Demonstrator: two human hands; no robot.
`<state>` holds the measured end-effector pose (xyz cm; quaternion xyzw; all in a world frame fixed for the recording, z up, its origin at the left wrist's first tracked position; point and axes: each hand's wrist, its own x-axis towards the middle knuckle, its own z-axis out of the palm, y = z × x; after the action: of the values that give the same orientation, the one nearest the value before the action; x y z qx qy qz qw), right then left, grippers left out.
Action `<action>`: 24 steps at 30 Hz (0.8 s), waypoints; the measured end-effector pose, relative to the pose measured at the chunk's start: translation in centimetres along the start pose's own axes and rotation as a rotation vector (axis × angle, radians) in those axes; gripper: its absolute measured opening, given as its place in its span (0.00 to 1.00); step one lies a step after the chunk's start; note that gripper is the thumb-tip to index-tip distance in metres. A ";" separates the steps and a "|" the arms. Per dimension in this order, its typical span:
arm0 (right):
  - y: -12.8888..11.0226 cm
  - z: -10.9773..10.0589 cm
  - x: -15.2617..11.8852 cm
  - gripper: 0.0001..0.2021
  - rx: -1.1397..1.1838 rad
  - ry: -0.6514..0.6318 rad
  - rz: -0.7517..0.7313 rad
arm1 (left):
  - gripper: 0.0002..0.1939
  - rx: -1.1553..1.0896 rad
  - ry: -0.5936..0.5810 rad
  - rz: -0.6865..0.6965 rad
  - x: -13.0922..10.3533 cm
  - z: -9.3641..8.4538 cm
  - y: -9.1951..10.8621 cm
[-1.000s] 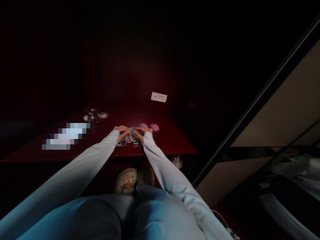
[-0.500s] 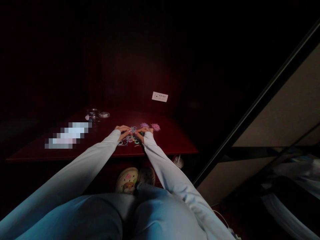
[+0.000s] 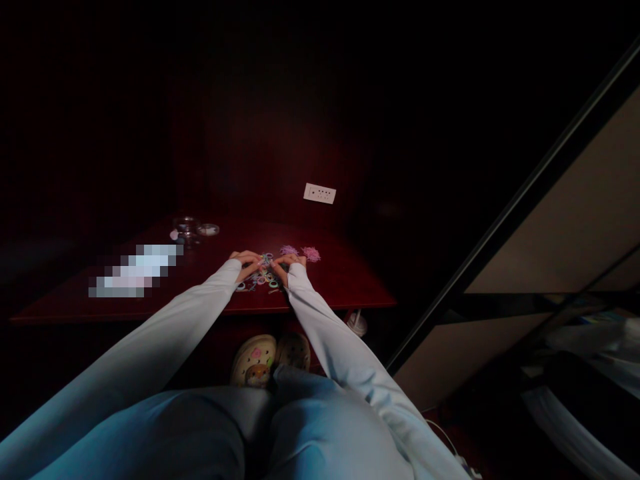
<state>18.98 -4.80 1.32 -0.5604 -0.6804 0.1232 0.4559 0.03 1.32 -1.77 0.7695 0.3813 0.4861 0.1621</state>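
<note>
Over the table's middle, my left hand (image 3: 247, 263) and my right hand (image 3: 288, 264) face each other with a small gap between the fingertips. Both have thumb and fingers pinched together. Between and under them lies a loose pile of small coloured hair ties (image 3: 261, 279), in green, white, pink and purple. My left fingertips close on a hair tie at the upper edge of this pile. What my right fingertips pinch is too small to make out. Just beyond my right hand sit a purple bunch (image 3: 289, 250) and a pink bunch (image 3: 311, 254) of thin bands.
A clear jar (image 3: 187, 230) stands on the dark red table (image 3: 345, 280) at the back left, beside a round lid (image 3: 209, 229). A blurred-out pale rectangle (image 3: 143, 269) lies nearer. A white socket plate (image 3: 320, 193) is on the wall. Clog shoes (image 3: 255, 360) show below the table edge.
My fingertips have shifted slightly over the hair ties, and a few ties between them lie a little differently. Arms, bunches and jar stay in place.
</note>
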 end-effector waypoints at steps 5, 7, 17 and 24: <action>-0.3 -0.1 -0.1 0.12 -0.016 0.015 0.010 | 0.22 0.020 -0.051 0.021 -0.4 -0.8 0.5; -0.3 0.0 0.0 0.13 -0.027 0.016 0.042 | 0.22 0.027 -0.073 0.026 -0.3 -0.9 0.5; 0.4 0.5 0.2 0.14 -0.036 0.014 0.054 | 0.24 0.022 -0.052 0.006 -0.3 -0.8 0.9; 0.5 0.6 0.2 0.16 -0.051 0.020 0.067 | 0.21 0.024 -0.076 0.036 -0.4 -1.1 1.0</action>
<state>18.85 -4.23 0.72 -0.5954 -0.6596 0.1156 0.4439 -0.55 0.24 -0.89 0.7960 0.3668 0.4547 0.1583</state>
